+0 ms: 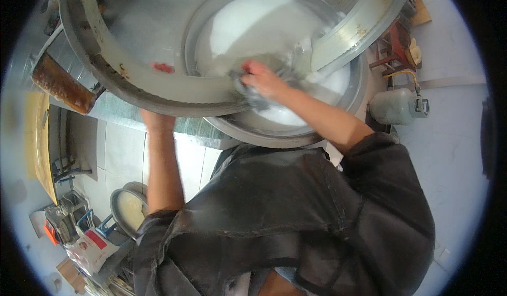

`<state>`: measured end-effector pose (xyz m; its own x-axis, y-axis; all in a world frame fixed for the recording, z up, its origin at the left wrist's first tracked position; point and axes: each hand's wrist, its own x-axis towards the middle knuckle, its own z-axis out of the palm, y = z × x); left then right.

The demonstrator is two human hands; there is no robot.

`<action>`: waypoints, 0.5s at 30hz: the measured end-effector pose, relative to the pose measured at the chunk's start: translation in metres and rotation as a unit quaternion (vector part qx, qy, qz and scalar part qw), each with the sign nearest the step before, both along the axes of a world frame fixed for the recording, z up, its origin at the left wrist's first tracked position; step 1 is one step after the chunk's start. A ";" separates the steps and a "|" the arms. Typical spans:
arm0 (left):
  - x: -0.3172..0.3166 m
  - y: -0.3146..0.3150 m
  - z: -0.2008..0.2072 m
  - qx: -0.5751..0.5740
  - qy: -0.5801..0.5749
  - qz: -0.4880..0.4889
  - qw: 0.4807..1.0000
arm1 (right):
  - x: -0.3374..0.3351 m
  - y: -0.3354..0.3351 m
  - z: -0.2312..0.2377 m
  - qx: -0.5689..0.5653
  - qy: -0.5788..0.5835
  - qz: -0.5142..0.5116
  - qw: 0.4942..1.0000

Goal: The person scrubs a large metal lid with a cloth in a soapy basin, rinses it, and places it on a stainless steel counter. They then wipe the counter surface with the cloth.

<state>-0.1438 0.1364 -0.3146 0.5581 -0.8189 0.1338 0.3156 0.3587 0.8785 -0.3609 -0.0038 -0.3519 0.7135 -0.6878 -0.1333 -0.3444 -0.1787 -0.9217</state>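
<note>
Black shirt [264,201] nearest the lens, head view, filling the lower middle; both forearms reach up past it

Left hand [158,117]: closed on the near wall of a large metal ring [179,91], palm below the outer edge, red fingertips [163,68] showing on the inner side. Grip narrow, wall pinched between

Right hand [265,80]: closed around a grey pad [256,98], blurred; exact kind of pad cannot be told. Thumb and fingers wrapped over its upper left

Key relation: ring tilted, opening toward the camera. Near wall runs left to right, curving, from the left hand to the pad. Pad lies at the right end of that visible stretch, overlapping the wall in view; firm contact cannot be confirmed through the blur. Right hand nearer the pad, of course; left hand well apart from it, along the same wall. Ring's far right side rises up and right beyond the right hand

Below: wide basin [274,139] with foamy water [232,21], under the pad and partly under the ring; whether ring rests on basin, unclear
</note>
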 end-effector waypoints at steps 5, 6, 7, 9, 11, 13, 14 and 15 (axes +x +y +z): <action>-0.018 -0.018 -0.045 -0.122 0.073 -0.038 0.989 | 0.100 0.050 0.040 0.143 -0.364 0.066 0.918; -0.015 -0.023 -0.044 -0.092 0.160 -0.024 0.982 | 0.107 0.056 0.037 -0.013 -0.277 0.101 0.955; -0.016 -0.023 -0.043 -0.071 0.060 -0.008 0.996 | 0.110 0.066 0.030 -0.153 -0.240 0.038 0.958; -0.017 -0.027 -0.040 -0.042 -0.070 0.070 0.994 | 0.098 0.070 0.007 -0.133 -0.204 0.015 0.970; -0.017 -0.029 -0.038 -0.092 -0.021 0.039 0.995 | 0.067 0.060 -0.023 -0.161 -0.160 0.020 0.974; -0.014 -0.033 -0.038 -0.122 0.214 0.068 0.967 | 0.029 0.040 -0.047 -0.242 -0.055 0.023 0.968; -0.009 -0.034 -0.037 -0.178 0.181 -0.018 0.967 | 0.010 0.029 -0.053 -0.260 0.020 0.062 0.963; -0.004 -0.036 -0.037 -0.210 0.159 -0.088 0.961 | -0.008 0.015 -0.056 -0.271 0.087 0.093 0.954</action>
<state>-0.1479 0.1003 -0.3511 0.4834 -0.8154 0.3185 0.6316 0.5768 0.5181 -0.3688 0.0108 -0.4078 0.8292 -0.5535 0.0785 -0.3998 -0.6853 -0.6087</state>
